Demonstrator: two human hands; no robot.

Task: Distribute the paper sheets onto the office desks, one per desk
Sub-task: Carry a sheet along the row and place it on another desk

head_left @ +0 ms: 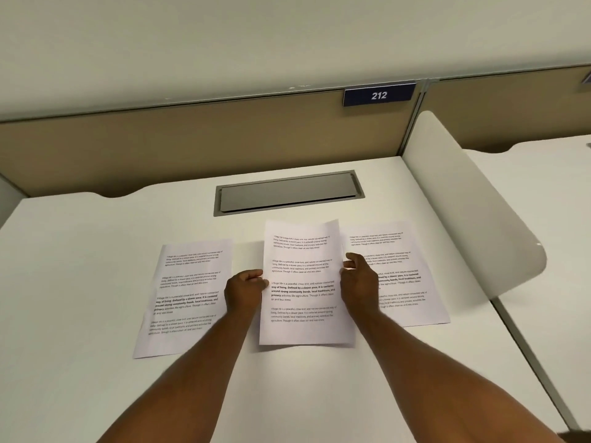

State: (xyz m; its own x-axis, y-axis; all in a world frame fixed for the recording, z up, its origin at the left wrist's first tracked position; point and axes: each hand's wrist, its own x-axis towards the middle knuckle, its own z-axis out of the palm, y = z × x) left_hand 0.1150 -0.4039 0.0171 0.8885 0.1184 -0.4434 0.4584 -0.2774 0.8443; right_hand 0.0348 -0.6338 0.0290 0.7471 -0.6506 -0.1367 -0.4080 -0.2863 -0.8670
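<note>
desk (96,251): smooth matt white | sheets (302,282): matt paper | hatch (287,193): brushed metal

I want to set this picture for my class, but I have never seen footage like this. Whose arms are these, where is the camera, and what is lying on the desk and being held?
There is no machine here. A person wears a wide-angle camera on the head, so the single picture looks forward and down along their own bare arms.

They stand at a white desk. A tan partition behind it carries a blue sign reading 212, and a grey cover flap is set into the desktop.

Three printed sheets are in view. The left sheet and the right sheet lie flat on the desk. The middle sheet is gripped at its side edges by the left hand and the right hand; its top curls slightly, so it seems lifted.

A neighbouring desk shows at right, beyond a white divider.
</note>
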